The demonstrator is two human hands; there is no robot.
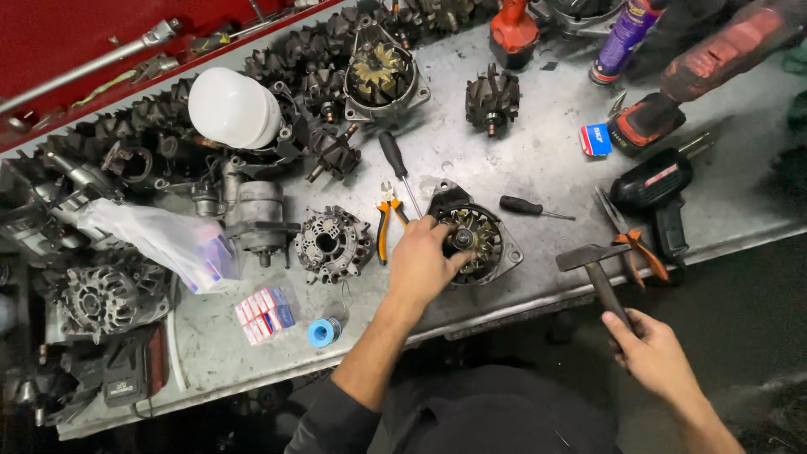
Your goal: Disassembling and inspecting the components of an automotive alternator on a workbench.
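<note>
Left hand [420, 265] rests fingers on the alternator housing [475, 240] near the metal bench [538, 160] front edge. Right hand [651, 349] grips a hammer [593, 265], head beside the housing. Risk: a glancing blow strikes the steadying fingers or chips the casting

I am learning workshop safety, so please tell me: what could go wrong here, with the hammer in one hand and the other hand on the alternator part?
1. The left hand rests on the alternator housing with fingers at its center; a blow from the hammer in the right hand could hit them.
2. The housing sits near the bench edge; a blow might knock it off.
3. The pliers and screwdriver close by could be struck or bounce.
</note>
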